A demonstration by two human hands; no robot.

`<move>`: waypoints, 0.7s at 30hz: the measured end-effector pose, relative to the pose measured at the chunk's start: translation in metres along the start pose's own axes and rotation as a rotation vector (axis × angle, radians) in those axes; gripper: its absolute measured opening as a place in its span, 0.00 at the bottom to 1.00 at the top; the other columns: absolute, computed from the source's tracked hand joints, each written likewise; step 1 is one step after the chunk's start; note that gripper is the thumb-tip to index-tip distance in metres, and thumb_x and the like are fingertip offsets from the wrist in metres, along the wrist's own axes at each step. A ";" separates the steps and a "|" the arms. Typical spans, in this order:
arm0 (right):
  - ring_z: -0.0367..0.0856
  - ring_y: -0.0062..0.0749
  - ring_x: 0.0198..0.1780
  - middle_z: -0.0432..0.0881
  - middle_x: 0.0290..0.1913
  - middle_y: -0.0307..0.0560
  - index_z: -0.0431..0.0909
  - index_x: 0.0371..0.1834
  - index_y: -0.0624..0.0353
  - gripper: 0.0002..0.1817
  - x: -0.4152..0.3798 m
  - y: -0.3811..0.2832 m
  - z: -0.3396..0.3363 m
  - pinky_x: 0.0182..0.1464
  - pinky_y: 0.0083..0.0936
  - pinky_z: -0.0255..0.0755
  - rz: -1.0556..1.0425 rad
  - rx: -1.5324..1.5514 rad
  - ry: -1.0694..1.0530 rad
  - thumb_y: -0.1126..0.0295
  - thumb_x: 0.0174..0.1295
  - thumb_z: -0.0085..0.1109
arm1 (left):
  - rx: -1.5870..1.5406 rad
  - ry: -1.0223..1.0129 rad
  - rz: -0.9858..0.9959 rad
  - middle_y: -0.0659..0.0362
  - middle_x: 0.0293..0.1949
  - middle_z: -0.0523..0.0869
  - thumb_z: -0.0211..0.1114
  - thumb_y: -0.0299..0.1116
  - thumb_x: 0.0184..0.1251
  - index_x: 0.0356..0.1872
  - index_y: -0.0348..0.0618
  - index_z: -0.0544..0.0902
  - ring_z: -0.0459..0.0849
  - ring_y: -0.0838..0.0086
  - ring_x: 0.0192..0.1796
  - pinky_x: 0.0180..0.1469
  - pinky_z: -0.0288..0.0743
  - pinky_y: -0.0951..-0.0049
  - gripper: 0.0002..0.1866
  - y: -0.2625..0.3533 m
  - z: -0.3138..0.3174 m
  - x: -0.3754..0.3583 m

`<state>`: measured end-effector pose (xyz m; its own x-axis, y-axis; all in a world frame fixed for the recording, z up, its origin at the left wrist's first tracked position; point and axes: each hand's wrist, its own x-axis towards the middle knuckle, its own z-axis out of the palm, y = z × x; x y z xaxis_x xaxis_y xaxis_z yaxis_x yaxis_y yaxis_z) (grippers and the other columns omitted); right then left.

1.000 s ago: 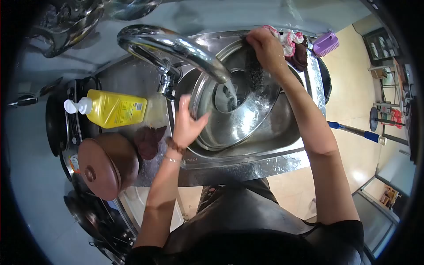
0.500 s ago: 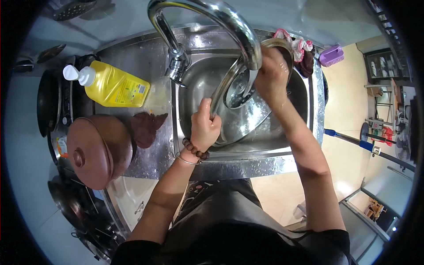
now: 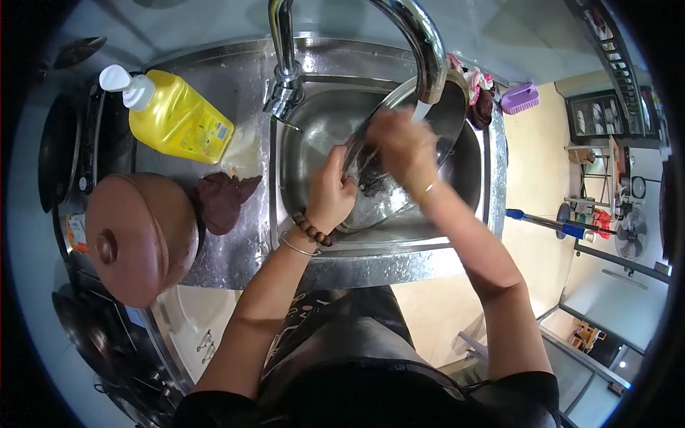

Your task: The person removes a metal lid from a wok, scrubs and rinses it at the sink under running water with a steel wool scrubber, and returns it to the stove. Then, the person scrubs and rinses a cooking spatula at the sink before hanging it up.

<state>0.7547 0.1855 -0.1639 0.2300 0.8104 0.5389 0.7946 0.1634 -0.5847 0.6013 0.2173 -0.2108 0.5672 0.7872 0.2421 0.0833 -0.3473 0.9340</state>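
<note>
Seen from above, a person stands at a steel sink (image 3: 492, 178). The left hand (image 3: 332, 192) grips the rim of a large metal lid (image 3: 442, 125) tilted inside the sink under the running tap (image 3: 421, 43). The right hand (image 3: 399, 146), fingers curled around a dark scrubber (image 3: 371, 182), presses against the lid's surface. A yellow soap bottle (image 3: 175, 118) lies on the counter to the left.

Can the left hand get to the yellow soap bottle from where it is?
Probably yes. The left hand grips the steel lid's rim in the sink, and the yellow soap bottle lies on the counter to its left with nothing between, but it must let go first.
</note>
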 end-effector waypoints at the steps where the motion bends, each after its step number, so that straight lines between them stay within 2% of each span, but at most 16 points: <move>1: 0.74 0.41 0.34 0.78 0.33 0.45 0.78 0.24 0.58 0.07 0.009 0.020 -0.003 0.37 0.32 0.69 0.332 0.214 0.071 0.79 0.41 0.53 | 0.044 -0.024 -0.047 0.50 0.18 0.73 0.53 0.17 0.46 0.46 0.34 0.67 0.75 0.69 0.16 0.19 0.65 0.75 0.21 0.004 -0.001 0.000; 2: 0.74 0.43 0.35 0.77 0.30 0.48 0.77 0.27 0.59 0.07 0.037 0.007 -0.029 0.36 0.34 0.68 0.024 -0.220 0.039 0.78 0.41 0.55 | 0.089 -0.051 -0.098 0.49 0.19 0.74 0.53 0.16 0.46 0.47 0.33 0.66 0.76 0.69 0.16 0.20 0.66 0.75 0.21 0.006 -0.002 -0.002; 3: 0.75 0.44 0.35 0.77 0.31 0.49 0.77 0.29 0.59 0.10 0.041 0.015 -0.030 0.38 0.35 0.68 -0.082 -0.286 0.098 0.79 0.40 0.56 | 0.090 -0.051 -0.106 0.49 0.19 0.74 0.53 0.16 0.46 0.47 0.33 0.66 0.76 0.69 0.16 0.20 0.66 0.75 0.21 0.004 -0.001 -0.004; 5: 0.75 0.39 0.29 0.77 0.28 0.45 0.77 0.27 0.56 0.07 0.018 0.014 -0.006 0.35 0.27 0.70 0.343 0.163 0.088 0.79 0.44 0.56 | 0.054 -0.010 -0.077 0.49 0.20 0.74 0.53 0.16 0.46 0.47 0.33 0.67 0.76 0.69 0.17 0.21 0.66 0.76 0.21 0.000 0.003 0.000; 6: 0.75 0.40 0.30 0.77 0.31 0.44 0.77 0.28 0.57 0.09 0.012 0.007 -0.005 0.38 0.31 0.71 -0.385 -0.306 -0.041 0.80 0.41 0.54 | 0.059 0.002 -0.080 0.49 0.20 0.74 0.53 0.16 0.46 0.47 0.33 0.67 0.76 0.69 0.17 0.21 0.66 0.76 0.21 0.001 0.003 0.000; 7: 0.75 0.38 0.31 0.77 0.33 0.45 0.76 0.28 0.57 0.11 0.004 -0.004 0.001 0.38 0.30 0.71 -0.478 -0.241 -0.102 0.80 0.38 0.52 | 0.058 0.023 -0.046 0.49 0.21 0.74 0.53 0.16 0.46 0.47 0.33 0.67 0.76 0.71 0.17 0.21 0.66 0.77 0.22 0.002 0.003 -0.001; 9: 0.73 0.40 0.38 0.77 0.37 0.45 0.77 0.27 0.56 0.13 0.009 0.004 0.000 0.42 0.31 0.69 -0.501 -0.227 -0.063 0.77 0.32 0.59 | 0.071 0.062 -0.014 0.49 0.23 0.75 0.53 0.16 0.46 0.48 0.34 0.68 0.76 0.72 0.18 0.22 0.66 0.77 0.22 0.004 -0.001 -0.001; 11: 0.72 0.43 0.37 0.76 0.36 0.44 0.78 0.27 0.56 0.12 0.031 0.011 -0.012 0.41 0.30 0.67 0.662 0.759 0.140 0.77 0.34 0.60 | 0.203 -0.052 -0.222 0.51 0.29 0.78 0.55 0.16 0.47 0.49 0.33 0.68 0.78 0.76 0.24 0.25 0.68 0.79 0.22 0.007 -0.003 -0.003; 12: 0.70 0.43 0.37 0.75 0.34 0.45 0.78 0.30 0.57 0.10 0.044 0.030 -0.026 0.41 0.29 0.64 0.259 0.145 -0.044 0.75 0.40 0.61 | 0.208 -0.047 -0.227 0.51 0.29 0.78 0.55 0.16 0.47 0.49 0.33 0.68 0.78 0.76 0.24 0.25 0.68 0.79 0.22 0.005 -0.002 -0.004; 13: 0.68 0.43 0.40 0.74 0.36 0.47 0.78 0.32 0.57 0.08 0.049 0.046 -0.032 0.44 0.30 0.61 -0.027 -0.237 0.003 0.73 0.46 0.61 | 0.050 0.007 -0.197 0.51 0.26 0.78 0.55 0.17 0.47 0.48 0.34 0.68 0.76 0.75 0.21 0.24 0.67 0.77 0.22 0.002 -0.001 -0.003; 15: 0.64 0.43 0.44 0.72 0.39 0.48 0.77 0.32 0.56 0.07 0.048 0.062 -0.027 0.47 0.34 0.58 -0.084 -0.281 0.140 0.73 0.48 0.60 | -0.108 0.069 -0.169 0.51 0.22 0.77 0.55 0.18 0.47 0.47 0.36 0.69 0.75 0.73 0.19 0.22 0.66 0.76 0.21 -0.006 0.000 -0.004; 16: 0.64 0.43 0.44 0.72 0.39 0.48 0.77 0.32 0.56 0.07 0.047 0.069 -0.022 0.47 0.34 0.58 -0.091 -0.276 0.135 0.73 0.48 0.60 | -0.160 0.010 -0.193 0.54 0.29 0.79 0.58 0.19 0.48 0.48 0.33 0.69 0.76 0.77 0.24 0.26 0.68 0.78 0.22 -0.010 -0.002 -0.006; 18: 0.62 0.43 0.45 0.69 0.41 0.49 0.77 0.30 0.57 0.04 0.046 0.062 0.000 0.49 0.36 0.56 0.140 -0.283 0.404 0.72 0.50 0.59 | -0.167 -0.078 -0.259 0.56 0.38 0.80 0.63 0.21 0.48 0.50 0.32 0.69 0.78 0.82 0.34 0.35 0.72 0.80 0.24 -0.015 -0.006 -0.008; 19: 0.61 0.43 0.46 0.68 0.40 0.50 0.75 0.28 0.57 0.02 0.040 0.048 0.017 0.49 0.36 0.56 0.226 -0.084 0.433 0.71 0.54 0.55 | -0.158 -0.074 -0.262 0.56 0.38 0.80 0.63 0.21 0.48 0.50 0.32 0.69 0.78 0.82 0.34 0.35 0.72 0.80 0.24 -0.015 -0.009 -0.006; 20: 0.63 0.44 0.43 0.69 0.38 0.49 0.75 0.26 0.56 0.02 0.021 0.037 0.043 0.49 0.37 0.56 0.111 0.086 0.415 0.71 0.53 0.54 | -0.176 -0.151 -0.367 0.57 0.38 0.80 0.62 0.20 0.47 0.50 0.33 0.69 0.77 0.82 0.35 0.35 0.72 0.80 0.25 -0.009 -0.014 -0.002; 21: 0.65 0.45 0.41 0.70 0.36 0.48 0.74 0.25 0.54 0.02 0.004 0.019 0.046 0.49 0.44 0.55 -0.182 -0.175 0.164 0.71 0.47 0.56 | -0.198 -0.229 -0.473 0.58 0.38 0.80 0.62 0.19 0.46 0.51 0.33 0.69 0.76 0.82 0.37 0.36 0.71 0.80 0.25 -0.006 -0.016 0.001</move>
<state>0.7446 0.2173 -0.2007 0.1509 0.6728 0.7242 0.9124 0.1871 -0.3640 0.5881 0.2289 -0.2119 0.6705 0.6957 -0.2578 0.2293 0.1362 0.9638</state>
